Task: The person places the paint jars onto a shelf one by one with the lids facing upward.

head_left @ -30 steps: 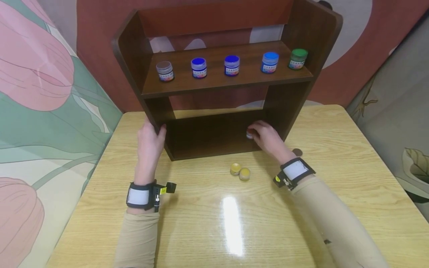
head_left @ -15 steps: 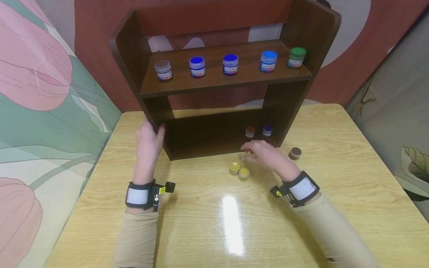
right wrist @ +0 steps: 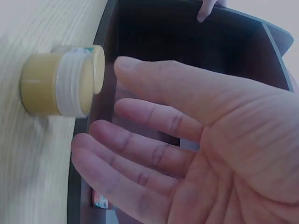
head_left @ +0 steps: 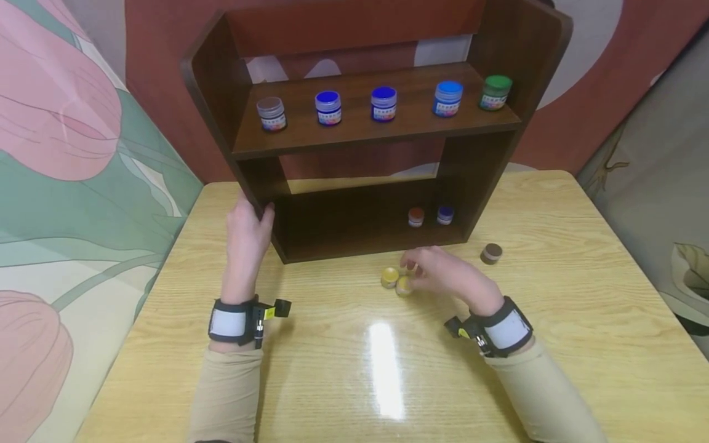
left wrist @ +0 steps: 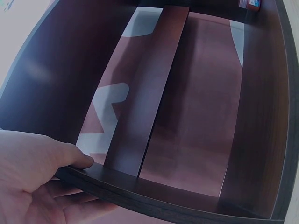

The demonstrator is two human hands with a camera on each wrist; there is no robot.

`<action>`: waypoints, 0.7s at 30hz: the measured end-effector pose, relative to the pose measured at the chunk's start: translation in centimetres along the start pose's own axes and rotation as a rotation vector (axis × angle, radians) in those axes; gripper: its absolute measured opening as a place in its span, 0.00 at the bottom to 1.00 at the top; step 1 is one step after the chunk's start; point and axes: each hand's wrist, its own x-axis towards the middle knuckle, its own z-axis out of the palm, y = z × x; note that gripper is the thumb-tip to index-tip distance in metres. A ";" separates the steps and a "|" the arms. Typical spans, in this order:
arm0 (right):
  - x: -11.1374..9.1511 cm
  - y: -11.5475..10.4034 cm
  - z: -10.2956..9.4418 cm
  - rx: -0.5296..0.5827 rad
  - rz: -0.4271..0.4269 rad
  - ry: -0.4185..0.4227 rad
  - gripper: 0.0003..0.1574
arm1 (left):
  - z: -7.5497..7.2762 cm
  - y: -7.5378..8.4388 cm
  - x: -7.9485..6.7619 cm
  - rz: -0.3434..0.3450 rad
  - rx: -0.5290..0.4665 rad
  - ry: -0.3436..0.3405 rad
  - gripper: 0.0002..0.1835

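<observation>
My left hand (head_left: 247, 237) grips the left side panel of a dark brown wooden shelf (head_left: 354, 143), thumb inside and fingers round the outer face, as the left wrist view shows (left wrist: 42, 172). Two small paint jars with yellow lids stand side by side on the table before the shelf: a left yellow jar (head_left: 389, 277) and a right yellow jar (head_left: 404, 285). Right beside the latter is my right hand (head_left: 445, 275), its fingers spread and relaxed, palm bare in the right wrist view. There, the nearer yellow jar (right wrist: 53, 85) partly hides the other.
On the lower board stand a red-lidded jar (head_left: 415, 217) and a dark blue jar (head_left: 445, 215). Above, several jars line the upper board, from a brown-lidded one (head_left: 272, 114) to a green one (head_left: 495, 93). A brown-lidded jar (head_left: 491, 253) stands on the table (head_left: 321, 369) at right.
My right hand has let go of the red-lidded jar on the lower board and come back toward the yellow jars. My left hand has stayed on the side panel.
</observation>
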 end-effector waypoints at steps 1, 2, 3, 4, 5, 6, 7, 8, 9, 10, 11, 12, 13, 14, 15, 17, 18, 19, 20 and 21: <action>0.0 0.0 0.2 -0.008 -0.009 0.007 0.19 | 0.0 0.0 0.0 -0.005 -0.004 -0.002 0.21; 0.1 -0.1 0.4 -0.018 -0.020 0.013 0.17 | 0.0 0.0 0.0 -0.009 -0.005 -0.002 0.21; 0.1 -0.1 0.6 -0.037 -0.038 0.022 0.14 | 0.0 0.1 0.0 -0.012 -0.006 -0.002 0.21; 0.2 -0.2 0.9 -0.054 -0.048 0.030 0.12 | 0.0 0.1 0.0 -0.015 -0.006 -0.001 0.21; 0.3 -0.2 1.1 -0.072 -0.059 0.039 0.12 | 0.0 0.2 0.0 -0.015 -0.003 0.000 0.21; 0.3 -0.3 1.3 -0.085 -0.067 0.047 0.11 | 0.0 0.2 0.0 -0.017 0.000 -0.001 0.21; 0.4 -0.3 1.5 -0.094 -0.070 0.053 0.11 | 0.0 0.2 0.0 -0.016 0.004 0.001 0.21; 0.4 -0.4 1.7 -0.100 -0.067 0.057 0.12 | 0.0 0.2 0.0 -0.013 0.007 0.002 0.21; 0.4 -0.4 1.8 -0.108 -0.063 0.064 0.12 | -0.1 0.2 0.0 -0.012 0.008 -0.001 0.21; 0.4 -0.4 2.0 -0.110 -0.050 0.069 0.13 | -0.1 0.2 0.0 -0.012 0.009 -0.002 0.21; 0.4 -0.4 2.1 -0.116 -0.042 0.074 0.14 | -0.1 0.2 0.0 -0.012 0.010 -0.002 0.20; 0.4 -0.4 2.3 -0.120 -0.035 0.079 0.15 | -0.1 0.2 0.0 -0.013 0.009 -0.003 0.20; 0.4 -0.4 2.4 -0.126 -0.031 0.085 0.16 | -0.1 0.2 0.0 -0.012 0.008 -0.002 0.20; 0.4 -0.4 2.5 -0.135 -0.027 0.092 0.17 | -0.1 0.2 0.0 -0.010 0.007 0.000 0.20; 0.4 -0.4 2.7 -0.143 -0.023 0.100 0.18 | -0.1 0.2 0.0 -0.010 0.008 0.000 0.20; 0.5 -0.5 2.9 -0.161 -0.019 0.112 0.20 | -0.1 0.2 0.0 -0.007 0.010 0.002 0.19; 0.5 -0.5 3.1 -0.165 -0.014 0.117 0.21 | -0.1 0.1 0.0 -0.004 0.010 0.003 0.19; 0.5 -0.6 3.1 -0.170 -0.008 0.121 0.21 | 0.0 0.1 0.0 0.000 0.011 0.006 0.19; 0.5 -0.6 3.2 -0.175 -0.002 0.124 0.21 | 0.0 0.1 0.0 0.004 0.013 0.009 0.19; 0.6 -0.7 3.2 -0.176 0.001 0.126 0.20 | 0.0 0.0 0.0 0.007 0.015 0.012 0.19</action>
